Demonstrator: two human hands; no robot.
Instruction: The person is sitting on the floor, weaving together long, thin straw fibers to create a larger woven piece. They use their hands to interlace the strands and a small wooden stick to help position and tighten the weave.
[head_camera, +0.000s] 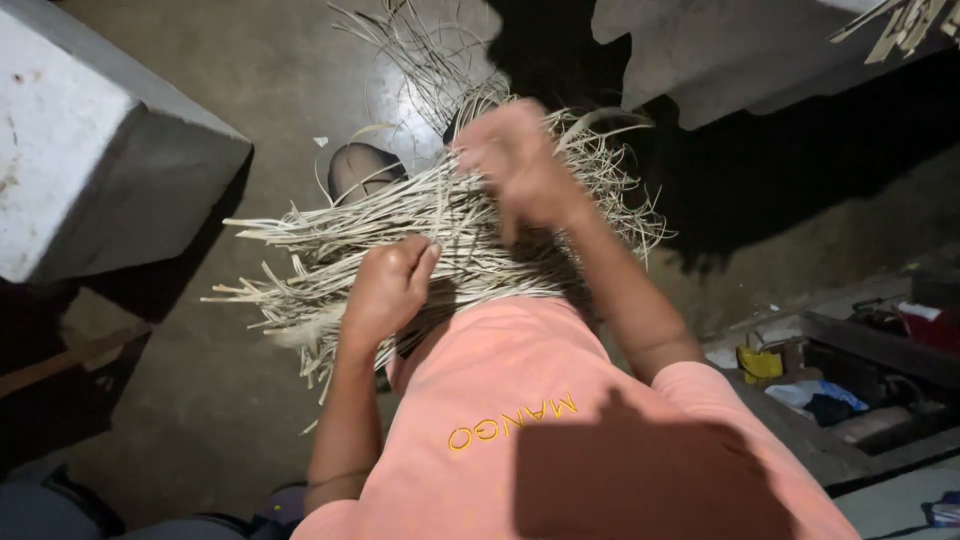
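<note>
Reed strips (400, 235), a pale tangled bundle above the grey floor (210, 420), are clutched by the left hand (388, 285) in a fist while the blurred right hand (515, 160) pinches strands above it.

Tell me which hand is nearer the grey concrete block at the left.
Left. The left hand grips the straw bundle closer to the concrete block; the right hand is farther over.

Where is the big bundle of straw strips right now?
The bundle of pale strips sits mid-frame in the head view, gripped by the left hand and right hand, above the concrete floor.
</note>
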